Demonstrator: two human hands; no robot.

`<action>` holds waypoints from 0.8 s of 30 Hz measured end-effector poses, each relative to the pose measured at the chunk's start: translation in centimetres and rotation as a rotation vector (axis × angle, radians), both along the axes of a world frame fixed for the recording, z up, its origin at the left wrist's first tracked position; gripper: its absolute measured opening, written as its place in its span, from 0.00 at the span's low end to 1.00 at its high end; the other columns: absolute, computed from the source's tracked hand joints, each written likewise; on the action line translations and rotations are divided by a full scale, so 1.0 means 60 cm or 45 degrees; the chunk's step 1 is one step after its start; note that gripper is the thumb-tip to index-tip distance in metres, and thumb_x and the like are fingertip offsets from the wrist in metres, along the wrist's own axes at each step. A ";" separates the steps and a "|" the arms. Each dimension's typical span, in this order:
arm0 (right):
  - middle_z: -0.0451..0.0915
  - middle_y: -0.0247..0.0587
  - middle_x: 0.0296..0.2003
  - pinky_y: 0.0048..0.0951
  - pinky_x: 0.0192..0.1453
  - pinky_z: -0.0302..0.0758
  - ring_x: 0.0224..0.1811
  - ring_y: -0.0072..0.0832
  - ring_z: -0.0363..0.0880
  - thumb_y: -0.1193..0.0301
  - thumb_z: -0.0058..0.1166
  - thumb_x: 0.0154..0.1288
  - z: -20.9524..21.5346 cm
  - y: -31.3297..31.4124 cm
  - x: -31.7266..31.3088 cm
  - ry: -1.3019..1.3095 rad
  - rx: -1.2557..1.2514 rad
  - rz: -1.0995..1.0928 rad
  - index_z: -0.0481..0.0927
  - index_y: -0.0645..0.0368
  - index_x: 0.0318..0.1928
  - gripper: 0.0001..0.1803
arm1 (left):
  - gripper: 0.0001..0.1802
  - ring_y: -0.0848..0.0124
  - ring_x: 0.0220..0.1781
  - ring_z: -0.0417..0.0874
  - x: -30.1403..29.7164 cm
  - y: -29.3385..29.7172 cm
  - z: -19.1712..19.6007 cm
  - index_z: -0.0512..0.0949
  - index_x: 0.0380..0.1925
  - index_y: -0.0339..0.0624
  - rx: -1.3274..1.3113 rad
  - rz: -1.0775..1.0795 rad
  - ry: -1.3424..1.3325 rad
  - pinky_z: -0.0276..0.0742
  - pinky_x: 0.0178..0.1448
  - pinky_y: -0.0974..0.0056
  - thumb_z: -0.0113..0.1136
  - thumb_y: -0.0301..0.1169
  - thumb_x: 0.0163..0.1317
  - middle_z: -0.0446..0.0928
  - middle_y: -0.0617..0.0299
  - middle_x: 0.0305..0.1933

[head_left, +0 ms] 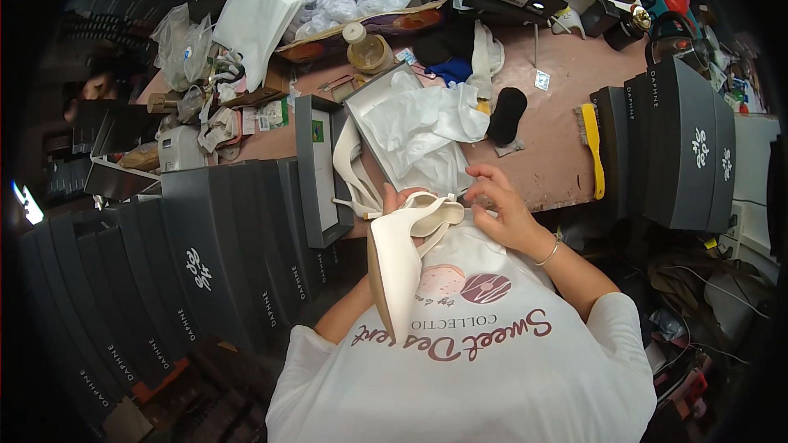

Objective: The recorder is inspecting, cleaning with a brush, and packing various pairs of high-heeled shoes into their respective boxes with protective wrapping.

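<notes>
The person holds a cream high-heeled shoe [402,262] close against the chest, sole turned outward and heel pointing down toward the shirt. The left hand [392,199] is mostly hidden behind the shoe; only a few fingers show, wrapped on its upper part, so it looks clamped on the shoe. The right hand [501,205] sits just right of the shoe's back end, fingers curled together and pinching at the strap [443,212] or something small there; what exactly is pinched is too small to tell.

The step in hand seems to be working on or checking the strap end of the shoe. The next move likely calls for fine fingertip work by the right hand while the left keeps the shoe from turning.

Just beyond the hands an open box [394,127] with white paper [427,119] lies on the surface [558,107], a second cream shoe [349,168] leaning at its left edge. A grey lid [316,168] lies farther left. A yellow brush [593,143] is well right of the right hand.
</notes>
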State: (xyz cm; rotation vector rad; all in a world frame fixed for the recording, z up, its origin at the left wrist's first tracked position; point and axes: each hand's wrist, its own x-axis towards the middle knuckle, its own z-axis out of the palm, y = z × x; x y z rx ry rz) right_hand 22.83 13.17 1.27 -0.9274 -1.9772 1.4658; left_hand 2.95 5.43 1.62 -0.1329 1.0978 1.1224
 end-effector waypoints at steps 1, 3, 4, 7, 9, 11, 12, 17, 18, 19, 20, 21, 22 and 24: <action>0.66 0.50 0.59 0.36 0.58 0.69 0.61 0.45 0.66 0.80 0.50 0.52 0.004 -0.001 0.005 0.012 0.029 0.088 0.76 0.58 0.46 0.17 | 0.38 0.60 0.47 0.82 0.002 0.001 0.005 0.68 0.48 0.40 -0.007 -0.019 0.033 0.83 0.48 0.56 0.30 0.66 0.66 0.76 0.52 0.45; 0.64 0.50 0.61 0.40 0.62 0.65 0.64 0.47 0.62 0.79 0.50 0.52 0.007 -0.002 0.006 -0.019 0.174 0.229 0.78 0.58 0.45 0.17 | 0.39 0.61 0.47 0.82 0.006 0.003 0.012 0.68 0.47 0.40 -0.021 -0.059 0.102 0.83 0.49 0.57 0.29 0.67 0.65 0.76 0.53 0.45; 0.62 0.50 0.62 0.43 0.64 0.63 0.65 0.48 0.60 0.79 0.51 0.52 0.007 0.000 0.001 -0.064 0.290 0.282 0.78 0.57 0.45 0.17 | 0.39 0.62 0.46 0.82 0.006 0.003 0.010 0.68 0.47 0.40 -0.020 -0.082 0.116 0.83 0.48 0.59 0.29 0.67 0.65 0.76 0.53 0.44; 0.59 0.52 0.65 0.47 0.69 0.55 0.69 0.50 0.55 0.77 0.51 0.52 0.011 0.003 -0.014 -0.194 0.398 0.417 0.79 0.56 0.46 0.18 | 0.38 0.65 0.45 0.82 0.002 0.003 0.004 0.69 0.46 0.41 -0.016 -0.139 0.139 0.83 0.48 0.61 0.27 0.66 0.66 0.76 0.55 0.43; 0.58 0.52 0.66 0.48 0.70 0.53 0.70 0.50 0.53 0.76 0.51 0.53 0.012 0.006 -0.019 -0.244 0.398 0.487 0.78 0.55 0.48 0.19 | 0.38 0.68 0.44 0.83 0.003 0.005 0.009 0.69 0.45 0.42 -0.005 -0.167 0.124 0.84 0.47 0.63 0.27 0.66 0.66 0.77 0.56 0.42; 0.58 0.52 0.66 0.48 0.70 0.52 0.70 0.50 0.52 0.75 0.50 0.54 0.009 0.007 -0.020 -0.261 0.408 0.546 0.78 0.55 0.50 0.20 | 0.38 0.68 0.42 0.83 0.008 0.006 0.020 0.70 0.44 0.42 -0.046 -0.169 0.154 0.84 0.46 0.63 0.27 0.66 0.66 0.77 0.57 0.41; 0.57 0.53 0.66 0.48 0.70 0.52 0.70 0.50 0.52 0.75 0.50 0.54 0.008 0.009 -0.020 -0.250 0.365 0.576 0.77 0.55 0.49 0.20 | 0.38 0.68 0.42 0.83 0.010 0.005 0.023 0.70 0.44 0.42 -0.068 -0.167 0.168 0.84 0.46 0.64 0.27 0.66 0.66 0.77 0.57 0.40; 0.58 0.53 0.66 0.48 0.71 0.53 0.70 0.49 0.53 0.76 0.49 0.55 0.005 0.008 -0.016 -0.200 0.203 0.602 0.76 0.56 0.45 0.15 | 0.38 0.70 0.39 0.82 0.013 0.005 0.025 0.70 0.43 0.42 -0.048 -0.152 0.188 0.83 0.44 0.66 0.27 0.66 0.66 0.77 0.58 0.38; 0.58 0.53 0.65 0.48 0.70 0.53 0.70 0.49 0.53 0.76 0.50 0.54 0.006 0.005 -0.017 -0.216 0.239 0.578 0.75 0.56 0.44 0.14 | 0.38 0.70 0.39 0.82 0.013 0.006 0.027 0.71 0.43 0.42 -0.047 -0.161 0.183 0.83 0.44 0.66 0.27 0.66 0.66 0.77 0.58 0.38; 0.59 0.53 0.65 0.48 0.70 0.53 0.70 0.49 0.53 0.76 0.50 0.54 0.008 0.002 -0.019 -0.231 0.275 0.554 0.75 0.57 0.43 0.13 | 0.38 0.71 0.39 0.82 0.014 0.005 0.022 0.71 0.43 0.42 -0.032 -0.158 0.178 0.82 0.44 0.67 0.27 0.66 0.66 0.77 0.59 0.38; 0.59 0.53 0.65 0.48 0.70 0.53 0.70 0.49 0.54 0.77 0.51 0.54 0.009 0.000 -0.020 -0.247 0.311 0.529 0.75 0.57 0.42 0.12 | 0.38 0.71 0.38 0.82 0.014 0.003 0.014 0.71 0.43 0.42 -0.017 -0.155 0.173 0.82 0.44 0.67 0.27 0.66 0.66 0.77 0.59 0.38; 0.59 0.53 0.65 0.48 0.70 0.53 0.70 0.49 0.54 0.77 0.51 0.54 0.011 0.001 -0.019 -0.254 0.313 0.542 0.75 0.57 0.42 0.13 | 0.38 0.71 0.38 0.82 0.014 0.002 0.011 0.71 0.43 0.41 -0.004 -0.152 0.170 0.81 0.44 0.67 0.27 0.66 0.66 0.77 0.59 0.38; 0.59 0.53 0.65 0.48 0.70 0.54 0.69 0.49 0.54 0.77 0.51 0.54 0.012 0.002 -0.018 -0.260 0.316 0.555 0.75 0.57 0.42 0.13 | 0.38 0.71 0.38 0.82 0.015 0.002 0.011 0.71 0.43 0.41 -0.021 -0.142 0.163 0.81 0.45 0.67 0.27 0.66 0.66 0.77 0.59 0.37; 0.60 0.53 0.65 0.48 0.70 0.54 0.69 0.49 0.55 0.77 0.51 0.53 0.011 0.003 -0.018 -0.257 0.325 0.566 0.75 0.57 0.42 0.13 | 0.39 0.71 0.38 0.82 0.018 0.003 0.014 0.71 0.42 0.41 -0.056 -0.124 0.147 0.81 0.45 0.67 0.27 0.66 0.66 0.77 0.59 0.37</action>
